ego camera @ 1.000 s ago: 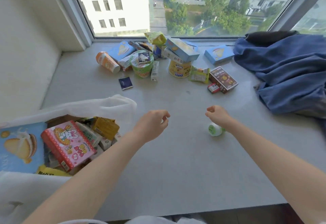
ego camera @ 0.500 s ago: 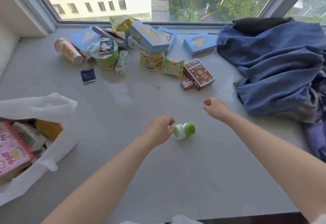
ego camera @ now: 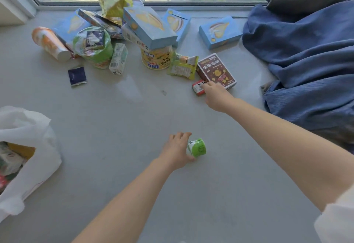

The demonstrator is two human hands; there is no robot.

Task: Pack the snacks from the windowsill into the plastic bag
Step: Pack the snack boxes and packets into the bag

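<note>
Your left hand (ego camera: 177, 149) curls round the white end of the small green cup (ego camera: 198, 148), which lies on its side on the windowsill (ego camera: 115, 137), well apart from the white plastic bag (ego camera: 44, 156) at the left edge. Your right hand (ego camera: 215, 95) touches the small red packet (ego camera: 198, 87) beside the brown box (ego camera: 216, 70). I cannot tell whether its fingers pinch the packet.

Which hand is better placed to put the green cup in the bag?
Left. The left hand holds the cup, and the bag sits on the left too. The right hand is far off, at the red packet.
</note>
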